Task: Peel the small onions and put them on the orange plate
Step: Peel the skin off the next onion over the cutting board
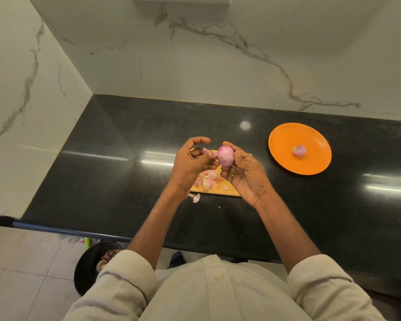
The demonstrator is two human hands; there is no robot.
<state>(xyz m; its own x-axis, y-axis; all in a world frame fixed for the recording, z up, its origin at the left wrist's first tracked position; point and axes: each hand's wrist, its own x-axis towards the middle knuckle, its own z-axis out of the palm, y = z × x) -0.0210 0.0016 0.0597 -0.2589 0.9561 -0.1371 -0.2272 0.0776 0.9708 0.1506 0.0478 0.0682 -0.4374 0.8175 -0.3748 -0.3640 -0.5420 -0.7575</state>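
My right hand grips a small pink onion above a wooden cutting board. My left hand pinches a strip of pink skin that still hangs from the onion's left side. Loose skins and another small onion lie on the board below my hands. To the right stands the orange plate with one peeled onion on it.
A scrap of skin lies on the black counter just off the board's front edge. White marble walls close the back and left. On the floor to the left stands a black bin with scraps in it.
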